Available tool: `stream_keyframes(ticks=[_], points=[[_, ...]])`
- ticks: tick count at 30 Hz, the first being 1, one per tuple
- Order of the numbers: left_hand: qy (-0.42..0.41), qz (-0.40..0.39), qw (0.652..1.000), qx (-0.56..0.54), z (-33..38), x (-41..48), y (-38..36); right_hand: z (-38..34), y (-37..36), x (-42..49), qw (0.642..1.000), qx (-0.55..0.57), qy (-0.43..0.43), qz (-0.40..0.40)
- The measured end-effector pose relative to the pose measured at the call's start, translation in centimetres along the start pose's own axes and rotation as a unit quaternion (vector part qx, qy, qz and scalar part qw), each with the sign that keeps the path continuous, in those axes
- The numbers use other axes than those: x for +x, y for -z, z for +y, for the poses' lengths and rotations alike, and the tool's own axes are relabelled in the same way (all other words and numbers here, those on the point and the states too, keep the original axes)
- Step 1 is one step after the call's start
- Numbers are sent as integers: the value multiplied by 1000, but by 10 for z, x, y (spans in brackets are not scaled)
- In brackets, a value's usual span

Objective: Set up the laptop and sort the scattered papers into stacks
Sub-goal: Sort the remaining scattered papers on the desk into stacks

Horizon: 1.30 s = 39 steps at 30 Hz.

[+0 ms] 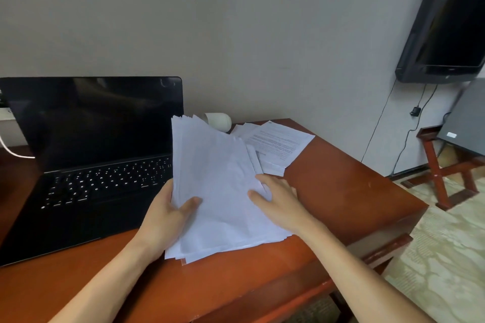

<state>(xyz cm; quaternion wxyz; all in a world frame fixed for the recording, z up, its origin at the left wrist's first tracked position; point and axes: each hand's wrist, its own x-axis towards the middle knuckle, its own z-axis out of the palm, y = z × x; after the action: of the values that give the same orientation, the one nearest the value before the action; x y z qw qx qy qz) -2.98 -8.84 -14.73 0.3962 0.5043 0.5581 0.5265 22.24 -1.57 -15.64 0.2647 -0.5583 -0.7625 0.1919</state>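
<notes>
Behind paper stack (217,191): half-hidden cup (220,122), printed sheets (280,141); laptop (91,152) beside.

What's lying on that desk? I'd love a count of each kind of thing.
Laptop: 1, black laptop, open, with a dark screen.
Paper piles: 2, the held pile, gripped by the left hand, and the printed pile lying behind it.
White cylinder: 1, on its side; cup or roll, I cannot tell.
Total: 4
</notes>
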Motion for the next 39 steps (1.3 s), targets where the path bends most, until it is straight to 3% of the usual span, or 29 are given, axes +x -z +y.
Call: stream_keyframes(ticks=[2,4,8,15,32,35,39], points=[[-6,13,1000,2,-1,2,5,7,8,22,995,56,-13,79],[-43,44,997,38,-4,5,11,20,16,44,990,44,-12,135],[-81,104,987,87,-8,12,17,46,26,85,991,-71,-12,112],[-83,144,983,80,-13,21,21,66,19,125,984,-149,-100,15],[-79,136,983,91,-12,21,20,79,14,90,959,-193,-20,207],[-78,131,984,87,-10,20,21,72,17,76,956,-143,-60,248],[-60,114,990,62,-8,17,22,52,29,50,930,90,-91,345]])
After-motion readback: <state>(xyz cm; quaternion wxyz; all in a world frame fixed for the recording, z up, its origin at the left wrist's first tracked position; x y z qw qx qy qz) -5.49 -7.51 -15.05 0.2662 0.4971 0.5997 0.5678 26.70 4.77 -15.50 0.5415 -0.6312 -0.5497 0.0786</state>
